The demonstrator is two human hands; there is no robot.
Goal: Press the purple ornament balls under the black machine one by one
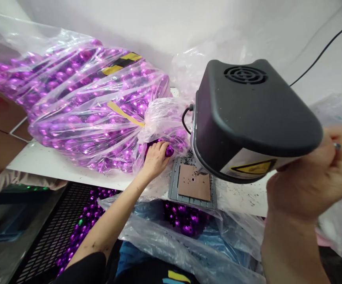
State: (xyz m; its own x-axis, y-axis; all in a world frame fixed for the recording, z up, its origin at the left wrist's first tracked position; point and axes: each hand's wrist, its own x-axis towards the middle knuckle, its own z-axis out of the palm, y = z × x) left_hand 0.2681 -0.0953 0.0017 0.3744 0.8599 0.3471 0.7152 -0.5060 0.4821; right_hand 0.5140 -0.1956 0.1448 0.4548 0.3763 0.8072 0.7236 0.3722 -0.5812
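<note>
My left hand [156, 157] is closed around a shiny purple ball [169, 150] at the mouth of a clear plastic bag [162, 112]. Just right of it, a grey metal base [173, 183] bears a square brown board [193, 183] with a small hole and dark shavings. Over the board hangs the black housing of a bench machine [256, 110], with a round vent and a yellow warning label. My right hand [315, 177] is closed in a fist against the machine's right side. A small metal piece shows between its fingers; what it grips is mostly hidden.
A large tied bag of purple balls [85, 98] fills the left of the white table [55, 165]. Below stands a black crate [52, 228] with more balls. Purple balls [185, 219] also lie under the board's front edge, by plastic sheeting [165, 240]. A black cable [321, 61] runs upper right.
</note>
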